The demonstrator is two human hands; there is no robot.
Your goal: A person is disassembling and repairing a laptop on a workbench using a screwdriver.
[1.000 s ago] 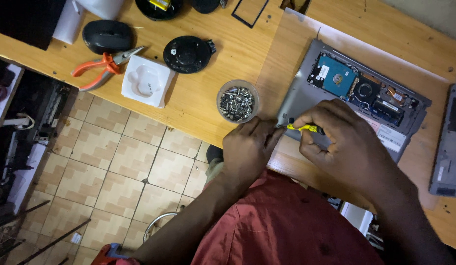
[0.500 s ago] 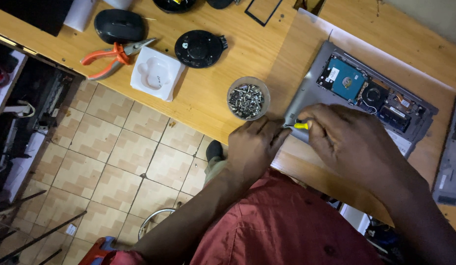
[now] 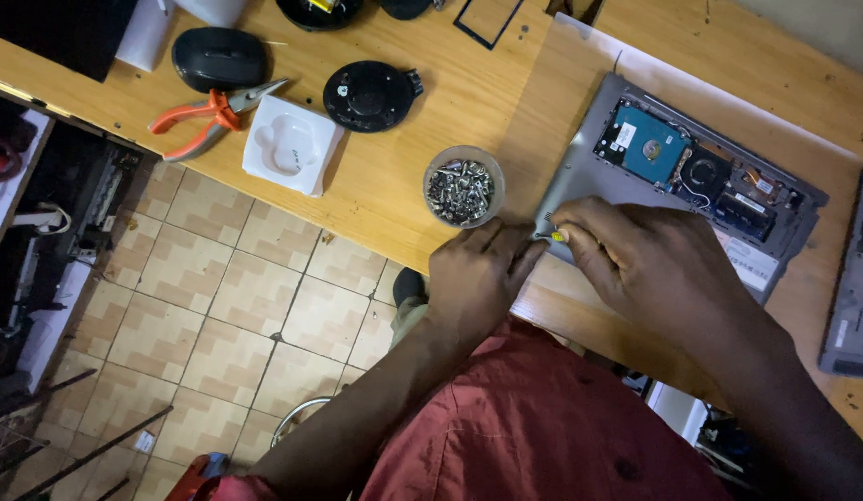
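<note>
— What lies along the wooden bench (image 3: 422, 199), upper left first?

— A matte black mouse (image 3: 218, 57), orange-handled pliers (image 3: 209, 116) with bare metal jaws, a white moulded square tray (image 3: 290, 146), then a round black fan (image 3: 368, 95).

— Any containers?

— A small clear round cup (image 3: 463, 186), centre frame, heaped with shiny metal screws (image 3: 459, 192).

— And the hands?

— The left hand (image 3: 473, 278), fingers curled, presses at the near corner of the opened grey laptop (image 3: 677, 176), centre right. The right hand (image 3: 654, 260) pinches a yellow-handled screwdriver (image 3: 557, 237) there. Inside the shell: a blue drive (image 3: 647, 147).
</note>
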